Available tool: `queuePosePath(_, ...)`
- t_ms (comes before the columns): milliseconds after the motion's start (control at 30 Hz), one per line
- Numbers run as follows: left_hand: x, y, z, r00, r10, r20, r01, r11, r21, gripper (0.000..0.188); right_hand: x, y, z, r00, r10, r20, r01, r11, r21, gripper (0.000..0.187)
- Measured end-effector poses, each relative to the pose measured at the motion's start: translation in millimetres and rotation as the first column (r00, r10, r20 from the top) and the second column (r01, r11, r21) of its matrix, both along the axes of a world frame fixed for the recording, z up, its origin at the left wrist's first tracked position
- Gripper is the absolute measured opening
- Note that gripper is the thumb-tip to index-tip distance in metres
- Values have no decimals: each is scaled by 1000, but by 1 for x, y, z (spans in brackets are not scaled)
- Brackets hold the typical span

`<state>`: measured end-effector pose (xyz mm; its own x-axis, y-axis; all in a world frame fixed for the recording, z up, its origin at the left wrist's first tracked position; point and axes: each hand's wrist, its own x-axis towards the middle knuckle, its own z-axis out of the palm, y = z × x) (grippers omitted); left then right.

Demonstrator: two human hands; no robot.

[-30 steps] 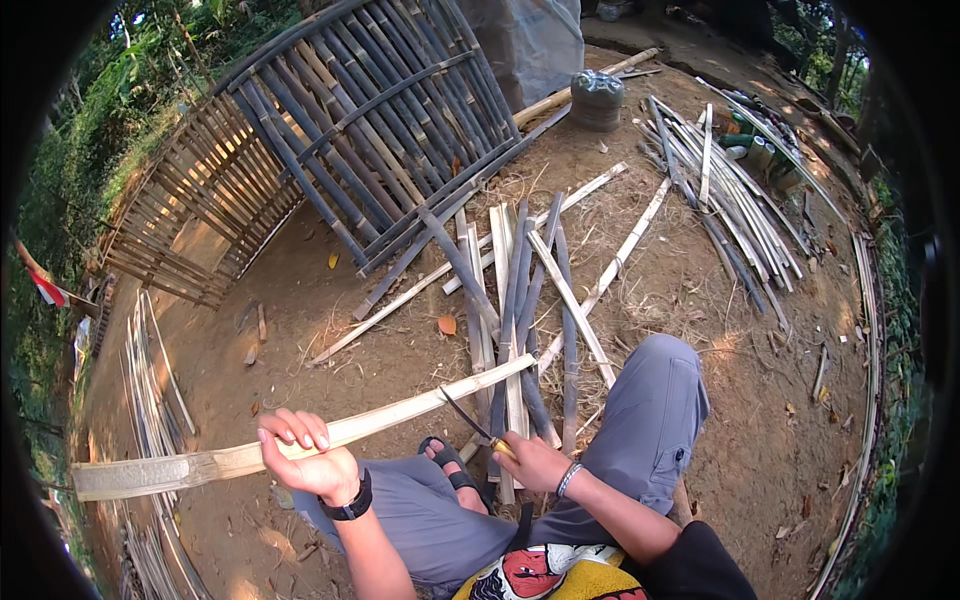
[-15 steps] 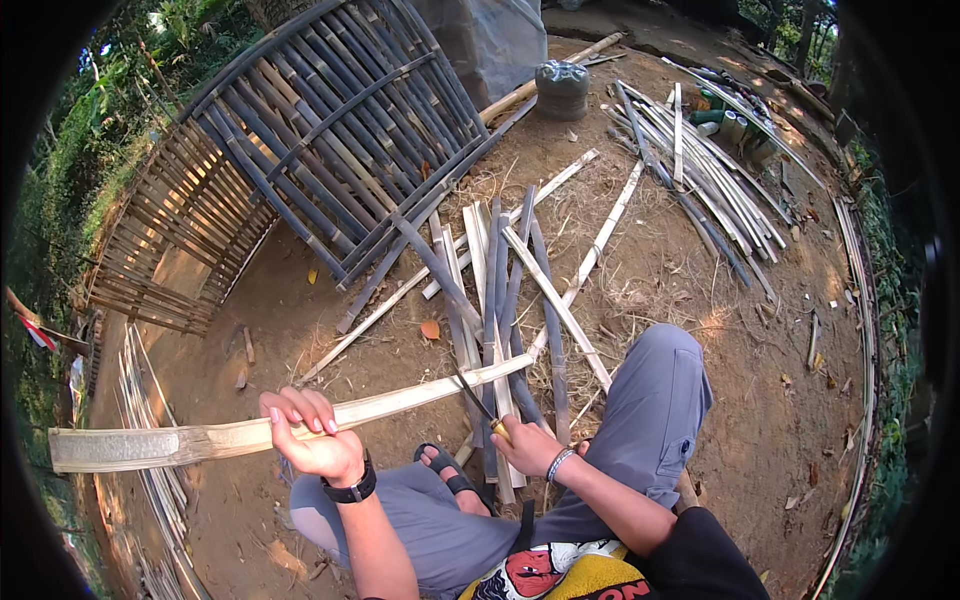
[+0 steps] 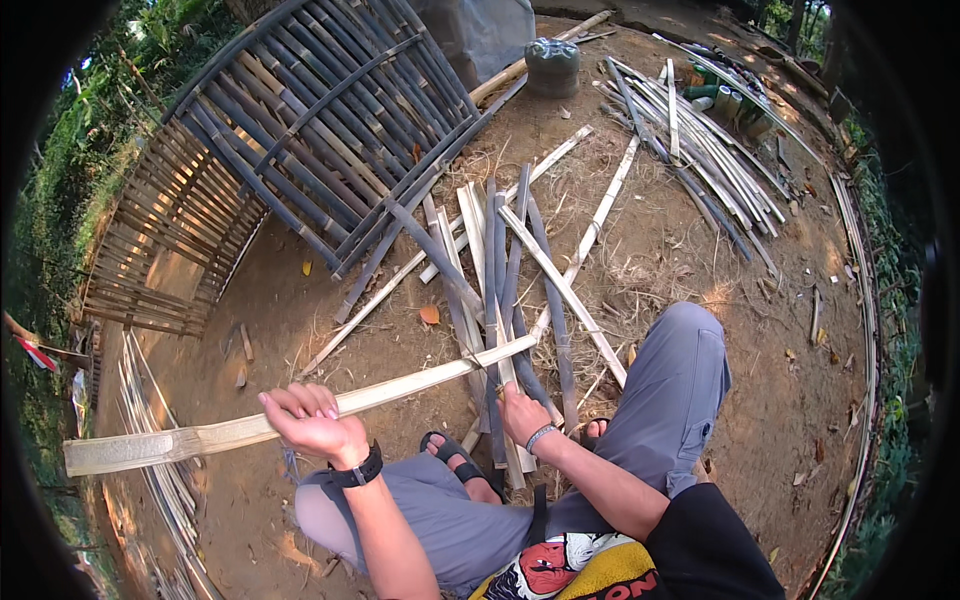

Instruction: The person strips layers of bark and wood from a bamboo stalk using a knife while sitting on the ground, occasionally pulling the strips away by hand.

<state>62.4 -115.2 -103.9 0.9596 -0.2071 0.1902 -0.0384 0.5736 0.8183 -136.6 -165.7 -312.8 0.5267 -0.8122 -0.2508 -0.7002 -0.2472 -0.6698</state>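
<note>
A long, pale split bamboo strip (image 3: 400, 387) lies across in front of me, its wide end at the left and its far end over the bamboo pile. My left hand (image 3: 318, 424) is wrapped around the strip near its middle. In my right hand (image 3: 526, 413) is a knife (image 3: 477, 361), mostly hidden by the fist. Its dark blade touches or crosses the strip near the far end. Beneath that end lie several split bamboo slats (image 3: 492, 250), some dark and some pale, crossing one another on the ground.
A dark bamboo slatted frame (image 3: 330, 130) leans at the upper left, with a lighter slatted panel (image 3: 180, 220) beside it. More strips (image 3: 705, 150) are piled at the upper right, near a dark round container (image 3: 552, 70). Thin strips (image 3: 160, 440) lie at the left. My bent knee (image 3: 690, 350) rises at the right.
The knife has tilted, so less of its blade shows, and my right hand has moved slightly up. The strip's far end has risen a little. My left hand keeps its hold.
</note>
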Motion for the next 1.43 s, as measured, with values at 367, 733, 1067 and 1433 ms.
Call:
queuePosePath(367,15,0,-3,989,124,-80,-119,990,72,45,24,7,3,999,42,3,-42,998,39,22)
queuePosePath(733,5,-4,2,995,97,-32,-95,993,69,44,31,3,21,995,100,-21,-101,994,-30,18)
queuePosePath(1067,5,-3,0,994,97,-52,-94,994,60,44,26,-3,10,997,63,-44,-63,998,-7,21)
queuePosePath(1433,15,3,-8,998,55,-43,-50,993,104,42,26,3,3,997,22,-70,-21,1000,16,17)
